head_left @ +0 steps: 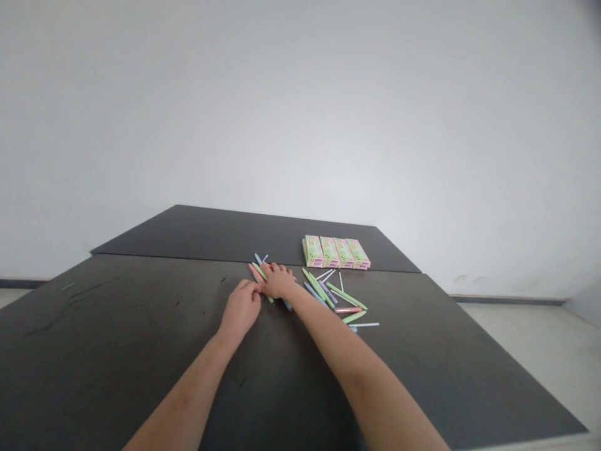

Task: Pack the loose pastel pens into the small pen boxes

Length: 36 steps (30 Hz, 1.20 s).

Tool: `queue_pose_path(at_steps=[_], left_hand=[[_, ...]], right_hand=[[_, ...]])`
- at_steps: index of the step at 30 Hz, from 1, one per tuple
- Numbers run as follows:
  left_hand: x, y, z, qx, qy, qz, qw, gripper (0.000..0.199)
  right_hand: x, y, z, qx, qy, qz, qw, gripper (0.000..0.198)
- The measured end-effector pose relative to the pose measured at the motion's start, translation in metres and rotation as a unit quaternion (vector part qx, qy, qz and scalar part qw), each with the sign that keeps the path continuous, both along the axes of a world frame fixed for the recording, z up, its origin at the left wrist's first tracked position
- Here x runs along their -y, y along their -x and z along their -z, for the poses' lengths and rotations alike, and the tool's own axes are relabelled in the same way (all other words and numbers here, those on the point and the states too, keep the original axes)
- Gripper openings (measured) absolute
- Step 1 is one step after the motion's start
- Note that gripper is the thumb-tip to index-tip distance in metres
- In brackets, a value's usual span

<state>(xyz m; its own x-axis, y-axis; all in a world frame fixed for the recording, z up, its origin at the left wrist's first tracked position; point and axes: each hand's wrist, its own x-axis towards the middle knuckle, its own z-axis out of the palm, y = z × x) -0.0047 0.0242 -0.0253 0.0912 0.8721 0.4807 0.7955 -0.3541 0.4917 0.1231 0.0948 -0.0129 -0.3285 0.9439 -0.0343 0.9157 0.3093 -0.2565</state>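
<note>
My right hand point(279, 281) lies over a small group of pastel pens, fingers stretched out and somewhat spread. A green pen point(257, 273) and a blue pen point(258, 258) poke out beyond its fingers, with pink ones beside them; the rest are covered. Close against it, on the left, is my left hand point(242, 307), its fingers curled in at the near end of the group. Whatever is between those fingers is hidden. Right of my right wrist, more green, blue, purple and pink pens point(348, 310) lie loose, mixed with thin white sticks point(340, 281).
Several pink-and-green boxes point(331, 252) marked with a 5 stand in a row behind the loose pens. The dark table point(117, 338) has a seam across it, just in front of the boxes. A pale wall point(300, 113) rises behind the far edge.
</note>
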Motion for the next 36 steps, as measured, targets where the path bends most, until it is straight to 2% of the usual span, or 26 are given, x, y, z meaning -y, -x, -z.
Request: queue_pose_path(at_steps=[8,16,22,27,33,36], left_hand=[[-0.004,0.007,0.001,0.027,-0.035,-0.028,0.999,0.024],[-0.005,0.007,0.002,0.055,-0.039,-0.043,0.997,0.038],[-0.005,0.002,0.006,0.048,-0.021,-0.001,0.999,0.036],[-0.004,-0.003,0.009,0.027,-0.006,0.034,0.999,0.038],[-0.003,-0.003,0.007,0.02,0.003,0.041,0.999,0.038],[-0.002,-0.003,0.007,0.016,0.007,0.037,0.999,0.038]], right_hand=[[0.017,-0.011,-0.004,0.027,-0.033,-0.081,0.996,0.07],[0.033,-0.031,-0.005,0.056,-0.037,-0.154,0.986,0.074],[0.05,-0.05,-0.009,0.034,-0.043,-0.204,0.978,0.075],[0.056,-0.057,-0.01,0.018,-0.042,-0.217,0.975,0.075],[0.054,-0.057,-0.011,0.002,-0.041,-0.219,0.975,0.079],[0.054,-0.061,-0.019,-0.039,-0.058,-0.236,0.969,0.069]])
